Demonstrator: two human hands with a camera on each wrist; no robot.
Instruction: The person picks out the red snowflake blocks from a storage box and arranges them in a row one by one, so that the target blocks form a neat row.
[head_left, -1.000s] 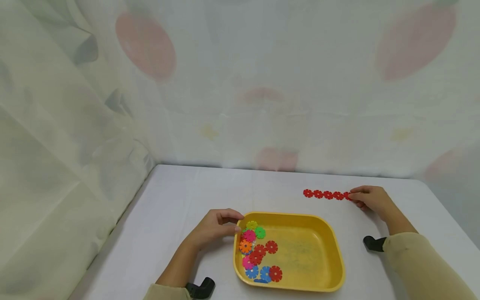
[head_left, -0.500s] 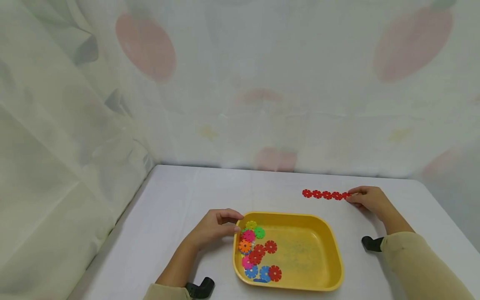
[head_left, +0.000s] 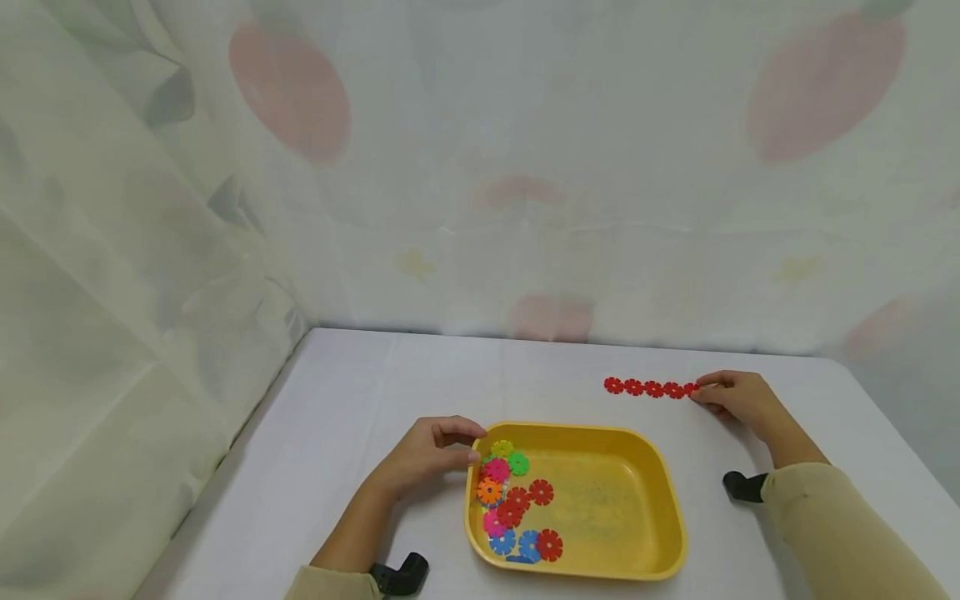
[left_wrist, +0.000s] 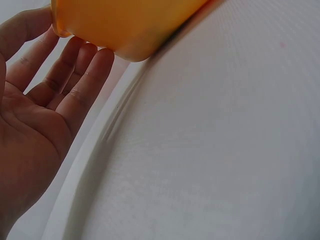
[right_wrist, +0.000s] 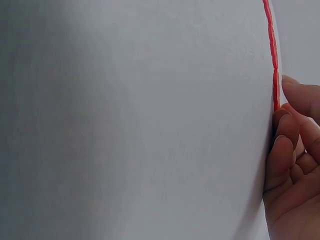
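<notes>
A yellow tray [head_left: 609, 510] stands at the near middle of the white table [head_left: 360, 392]. Several coloured snowflake discs [head_left: 510, 504] lie heaped at its left end. My left hand [head_left: 471, 444] grips the tray's far left corner, thumb over the rim; in the left wrist view its fingers [left_wrist: 75, 75] lie against the tray's wall [left_wrist: 130, 20]. A flat chain of red discs [head_left: 648, 388] lies on the table beyond the tray to the right. My right hand [head_left: 705, 392] pinches the chain's right end. In the right wrist view the chain [right_wrist: 272, 50] runs edge-on up from the curled fingers [right_wrist: 285, 145].
A pale sheer curtain [head_left: 480, 167] with faded red spots hangs behind and to the left of the table. Black wrist mounts show at the near left [head_left: 401, 575] and the right [head_left: 742, 486]. Bare tabletop lies left of the tray and behind it.
</notes>
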